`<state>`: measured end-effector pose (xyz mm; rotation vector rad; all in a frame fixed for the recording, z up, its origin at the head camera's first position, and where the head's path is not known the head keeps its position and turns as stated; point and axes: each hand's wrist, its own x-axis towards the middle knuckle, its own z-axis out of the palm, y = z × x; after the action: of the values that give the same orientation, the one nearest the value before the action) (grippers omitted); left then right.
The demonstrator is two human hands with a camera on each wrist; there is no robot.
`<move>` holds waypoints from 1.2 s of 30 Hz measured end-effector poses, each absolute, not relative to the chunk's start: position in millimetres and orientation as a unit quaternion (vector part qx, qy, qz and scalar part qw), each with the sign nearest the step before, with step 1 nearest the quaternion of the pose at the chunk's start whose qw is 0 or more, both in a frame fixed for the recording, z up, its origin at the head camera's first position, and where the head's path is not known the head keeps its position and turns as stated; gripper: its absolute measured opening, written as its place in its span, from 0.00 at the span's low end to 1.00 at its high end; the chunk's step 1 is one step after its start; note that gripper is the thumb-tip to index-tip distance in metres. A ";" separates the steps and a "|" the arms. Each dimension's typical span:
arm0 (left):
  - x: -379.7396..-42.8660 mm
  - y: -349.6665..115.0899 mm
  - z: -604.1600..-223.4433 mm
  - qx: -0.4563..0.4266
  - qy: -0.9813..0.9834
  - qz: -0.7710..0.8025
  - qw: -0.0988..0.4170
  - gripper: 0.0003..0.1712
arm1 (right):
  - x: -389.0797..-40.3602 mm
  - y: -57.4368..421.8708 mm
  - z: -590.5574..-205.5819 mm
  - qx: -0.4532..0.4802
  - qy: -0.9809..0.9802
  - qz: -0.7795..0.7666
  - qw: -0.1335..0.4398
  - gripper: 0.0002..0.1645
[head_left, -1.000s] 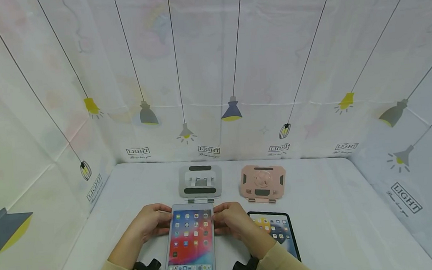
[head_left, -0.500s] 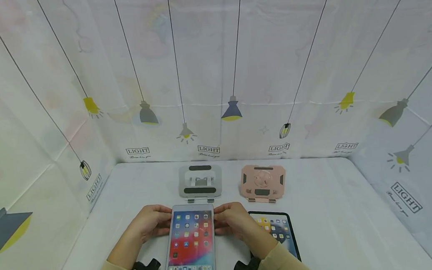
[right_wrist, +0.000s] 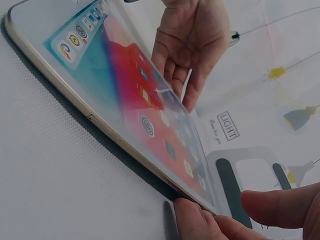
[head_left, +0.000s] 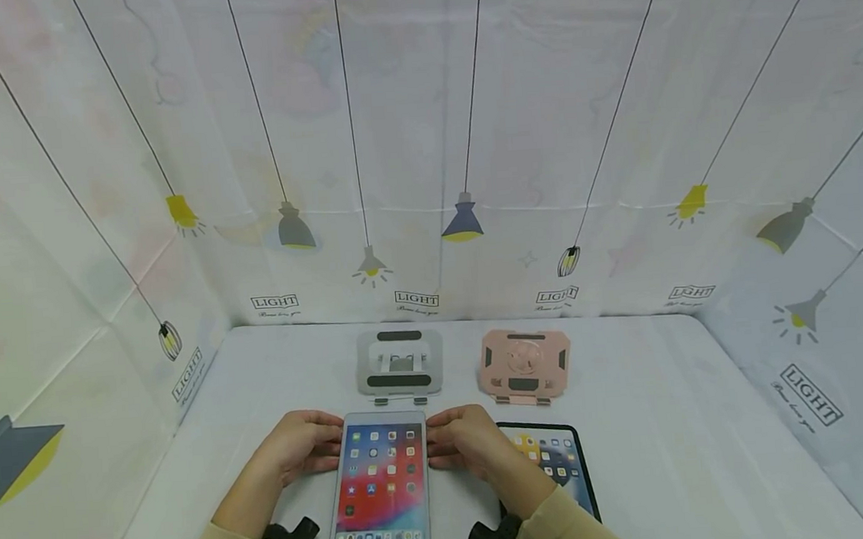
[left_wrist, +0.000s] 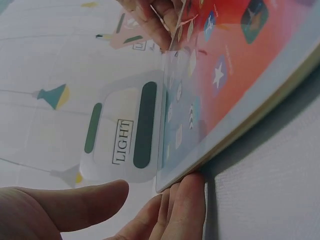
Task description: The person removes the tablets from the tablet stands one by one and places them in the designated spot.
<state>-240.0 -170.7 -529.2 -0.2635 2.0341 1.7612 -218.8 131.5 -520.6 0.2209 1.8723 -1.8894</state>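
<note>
A white-framed tablet (head_left: 383,490) lies screen up at the front of the table, its home screen lit. My left hand (head_left: 304,445) is at its left edge near the top corner. In the left wrist view, the fingertips (left_wrist: 190,192) meet the tablet's edge while the thumb (left_wrist: 102,202) stands off it. Across from it, my right hand (head_left: 466,442) touches the right edge. Its fingertips (right_wrist: 190,212) are low against the rim in the right wrist view, with the thumb (right_wrist: 280,205) raised apart.
Just beyond the tablet lies a grey tablet stand (head_left: 366,366) with dark pads. A pink stand (head_left: 495,374) sits right of it. Under my right forearm is a second, black-framed tablet (head_left: 569,469), partly hidden. Patterned cloth walls (head_left: 407,137) enclose the white table (head_left: 675,419).
The white-framed tablet has slid slightly toward me, widening the gap to the grey stand. Both hands stay at its sides almost unmoved.
</note>
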 end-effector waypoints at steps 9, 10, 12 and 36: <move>-240.8 -172.8 -531.4 -0.097 0.736 0.635 0.214 0.19 | -218.7 132.0 -523.5 0.091 0.681 -0.688 0.233 0.22; -240.7 -173.4 -531.6 -0.096 0.735 0.636 0.214 0.19 | -218.5 131.7 -524.0 0.092 0.682 -0.688 0.231 0.22; -240.4 -174.3 -531.3 -0.092 0.736 0.635 0.216 0.19 | -218.1 130.7 -523.9 0.094 0.683 -0.688 0.227 0.23; -240.4 -188.9 -528.0 -0.088 0.716 0.651 0.238 0.23 | -215.2 140.6 -523.4 0.104 0.670 -0.696 0.238 0.27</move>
<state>-240.4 -188.9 -528.0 -0.2408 1.9617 1.7833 -215.2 140.6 -523.4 0.2857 1.8353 -1.9059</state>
